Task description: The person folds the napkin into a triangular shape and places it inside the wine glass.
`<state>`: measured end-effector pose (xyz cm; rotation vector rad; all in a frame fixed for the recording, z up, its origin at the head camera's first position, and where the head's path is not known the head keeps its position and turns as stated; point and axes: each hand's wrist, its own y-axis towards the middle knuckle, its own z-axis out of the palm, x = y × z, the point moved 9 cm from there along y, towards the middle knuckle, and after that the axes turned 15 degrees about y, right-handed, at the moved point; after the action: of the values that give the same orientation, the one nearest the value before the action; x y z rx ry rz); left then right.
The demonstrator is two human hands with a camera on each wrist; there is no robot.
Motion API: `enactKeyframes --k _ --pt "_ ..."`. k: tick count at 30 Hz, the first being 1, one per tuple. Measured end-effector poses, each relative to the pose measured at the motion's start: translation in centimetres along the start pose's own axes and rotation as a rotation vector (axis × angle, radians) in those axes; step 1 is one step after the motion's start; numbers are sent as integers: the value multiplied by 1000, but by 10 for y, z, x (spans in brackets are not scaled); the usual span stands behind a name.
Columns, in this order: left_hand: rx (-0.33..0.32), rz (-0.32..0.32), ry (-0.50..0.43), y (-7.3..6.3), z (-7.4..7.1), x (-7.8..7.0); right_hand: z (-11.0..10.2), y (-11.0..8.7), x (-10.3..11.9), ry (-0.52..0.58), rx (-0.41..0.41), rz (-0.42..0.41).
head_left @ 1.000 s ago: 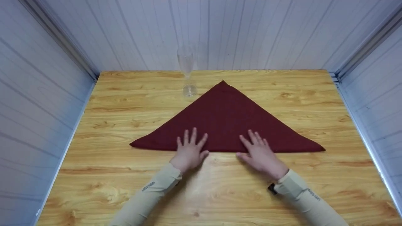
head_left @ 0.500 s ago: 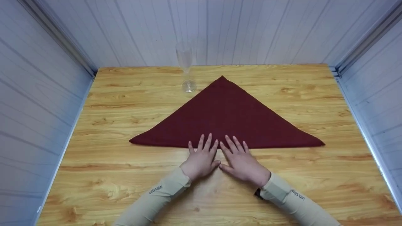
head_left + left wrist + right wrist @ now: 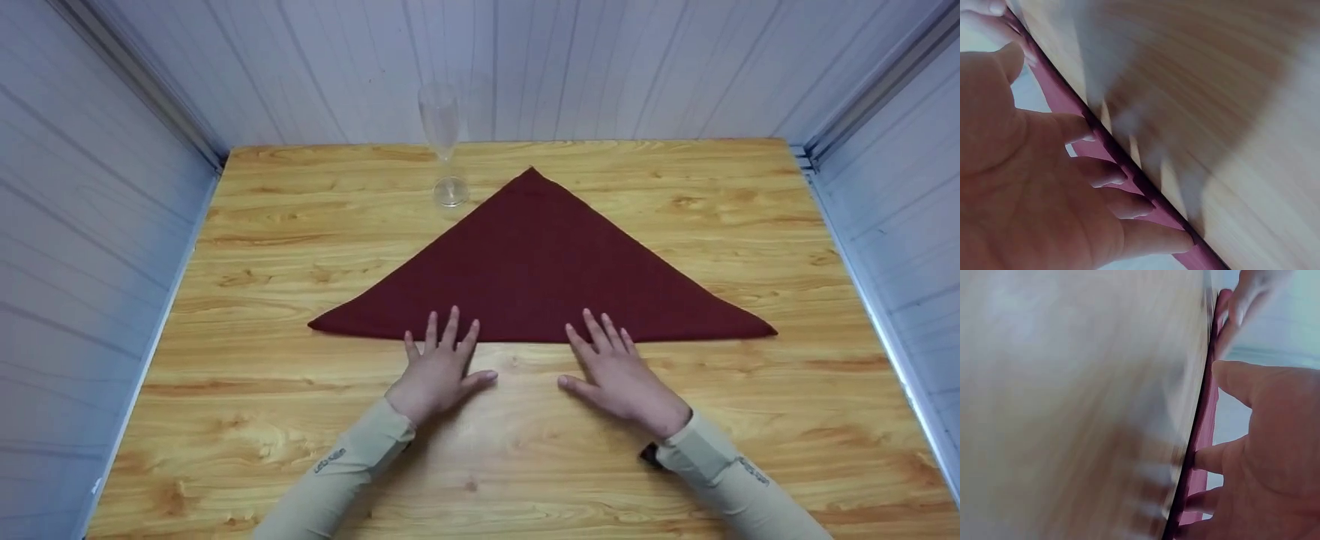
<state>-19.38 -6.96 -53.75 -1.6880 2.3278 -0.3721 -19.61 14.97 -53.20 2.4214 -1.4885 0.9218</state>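
A dark red cloth napkin [image 3: 525, 262] lies flat on the wooden table, folded to a triangle with its peak toward the back and its long folded edge toward the person. My left hand [image 3: 435, 375] rests with spread fingers on that folded edge, left of the middle. To the right of the middle, my right hand [image 3: 622, 379] lies the same way, fingertips on the cloth and thumb out over the wood. In the left wrist view, the fingertips [image 3: 1179, 236] reach the napkin's fold. The right wrist view shows the other hand's fingers [image 3: 1210, 458] right at the fold too.
A clear champagne flute [image 3: 440, 124] stands upright at the back, left of the napkin's peak. The wooden table [image 3: 247, 262] is bounded by pale panelled walls [image 3: 322, 67] at the back and on both sides.
Both hands came together at the middle of the fold, then slid apart along it, left hand leftward and right hand rightward. The whole scene sits higher in the head view; the napkin's shape is unchanged.
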Motion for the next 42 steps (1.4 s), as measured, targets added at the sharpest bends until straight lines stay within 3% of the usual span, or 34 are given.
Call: enactKeyframes --k 6,12,17,22,28,32,36,42 --pt "-19 -128 -6 -10 0 39 -17 -16 -30 43 -41 68" --pt "-33 -266 -62 -30 6 80 -33 -35 -66 103 -63 166" --pt "-36 -331 -96 -46 11 107 -48 -54 -94 137 -107 227" --pt "-46 -361 -112 -55 14 121 -60 -72 -115 166 -153 272" --pt "-96 -347 -127 -57 10 123 -65 -81 -126 186 -182 300" --pt "-97 -319 -132 -51 5 115 -67 -78 -122 198 -174 321" --pt "-106 -216 -116 -31 -7 97 -65 -62 -104 159 -148 295" --pt "-123 -18 -64 14 -33 66 -39 -23 -53 90 -74 195"
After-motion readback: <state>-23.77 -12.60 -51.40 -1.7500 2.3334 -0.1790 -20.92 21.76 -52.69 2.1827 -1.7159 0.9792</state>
